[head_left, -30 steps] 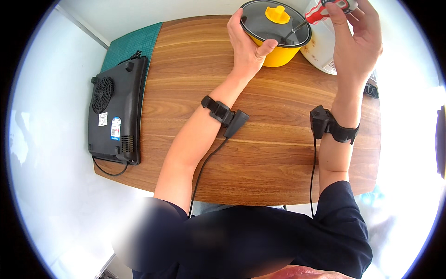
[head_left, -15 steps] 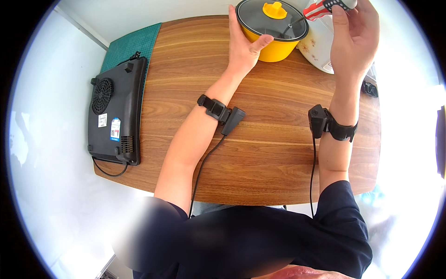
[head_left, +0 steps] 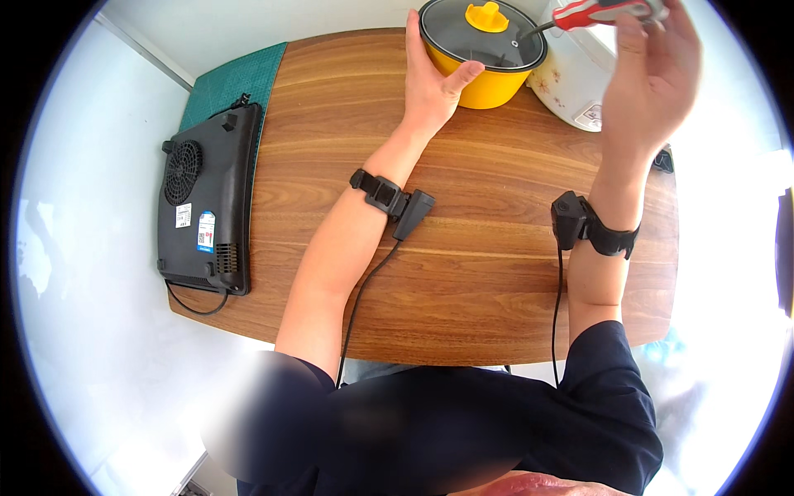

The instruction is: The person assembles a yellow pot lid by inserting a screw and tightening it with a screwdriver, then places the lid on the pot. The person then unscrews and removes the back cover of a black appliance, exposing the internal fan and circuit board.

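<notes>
At the back of the table stands a yellow pot with a dark-rimmed glass lid and a yellow lid knob. My left hand grips the pot's left side, its thumb along the front and its fingers partly hidden behind the wall. A screwdriver with a red, white and dark handle is held in my right hand. Its metal shaft points left and its tip is over the lid's right part, near a small vent hole; I cannot tell whether it touches.
Right of the pot is a white appliance with a flower pattern. A black induction cooker lies upside down at the left, partly on a green cutting mat. A small black object sits at the right edge. Cabled devices are strapped to both wrists.
My right hand has shifted to the right, drawing the screwdriver's shaft back across the lid and changing the handle's tilt. My left hand and the pot have hardly moved.
</notes>
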